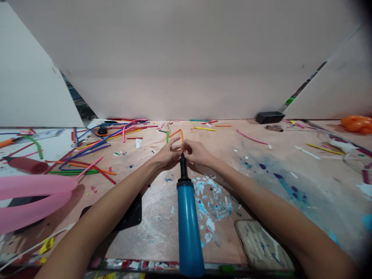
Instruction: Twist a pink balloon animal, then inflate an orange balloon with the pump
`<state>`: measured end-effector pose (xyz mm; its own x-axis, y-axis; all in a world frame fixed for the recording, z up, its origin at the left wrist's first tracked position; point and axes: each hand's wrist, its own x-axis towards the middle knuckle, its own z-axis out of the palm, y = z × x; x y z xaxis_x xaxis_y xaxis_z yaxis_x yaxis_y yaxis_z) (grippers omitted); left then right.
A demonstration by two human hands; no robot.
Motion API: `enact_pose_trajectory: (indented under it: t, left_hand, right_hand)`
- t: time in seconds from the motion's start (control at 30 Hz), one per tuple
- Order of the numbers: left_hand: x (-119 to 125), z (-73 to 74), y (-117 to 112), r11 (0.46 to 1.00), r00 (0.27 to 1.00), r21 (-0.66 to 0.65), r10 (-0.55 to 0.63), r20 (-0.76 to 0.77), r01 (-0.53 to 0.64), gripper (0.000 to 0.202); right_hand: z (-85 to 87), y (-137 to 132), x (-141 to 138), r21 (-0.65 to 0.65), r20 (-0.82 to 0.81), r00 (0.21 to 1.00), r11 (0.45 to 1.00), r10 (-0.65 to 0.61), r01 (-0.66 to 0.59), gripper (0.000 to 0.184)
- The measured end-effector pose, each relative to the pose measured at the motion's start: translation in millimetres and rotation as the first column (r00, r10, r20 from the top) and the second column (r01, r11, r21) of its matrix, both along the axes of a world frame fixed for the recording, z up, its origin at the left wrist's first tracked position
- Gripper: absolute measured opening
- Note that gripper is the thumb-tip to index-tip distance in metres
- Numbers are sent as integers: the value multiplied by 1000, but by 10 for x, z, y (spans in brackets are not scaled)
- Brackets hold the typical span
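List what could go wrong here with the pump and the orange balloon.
1. Both hands pinch the thin orange balloon at the black nozzle of the blue hand pump; it might slip off.
2. Neither hand steadies the pump's barrel, so it could tip or roll.

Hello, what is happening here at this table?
A person's left hand and right hand meet at the black nozzle of a blue balloon pump, pinching an orange balloon at its tip. Many uninflated balloons lie scattered on the paint-stained table, and an inflated pink balloon lies at the left.
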<state>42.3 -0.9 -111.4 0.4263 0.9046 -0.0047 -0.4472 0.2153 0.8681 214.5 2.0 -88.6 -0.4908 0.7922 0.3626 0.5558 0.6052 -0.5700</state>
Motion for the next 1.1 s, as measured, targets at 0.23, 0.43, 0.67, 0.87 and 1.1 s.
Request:
enact_pose_trajectory:
  t: [0.23,0.43,0.67,0.87,1.1]
  left_hand:
    - [17,3,2,994,991,103,49,-128,-35,80]
    - [48,51,-22,945,871,314,229,-434,-93,53]
    - [65,68,-52,936,859,340,241,-452,-84,42]
    - [48,46,-9,927,848,368,250,-468,-70,37]
    - [18,49,3,908,842,418,234,-486,-11,41]
  right_hand:
    - [34,-8,-2,-67,-58,998,998,-17,13,12]
    - [38,-19,-13,-79,-43,999,997,-14,11,15]
    - [-38,19,5,-79,-39,999,997,-14,10,18]
    - [-50,15,8,-86,-46,999,996,-11,7,18]
    - [-46,17,17,-107,-61,998,994,5,-12,17]
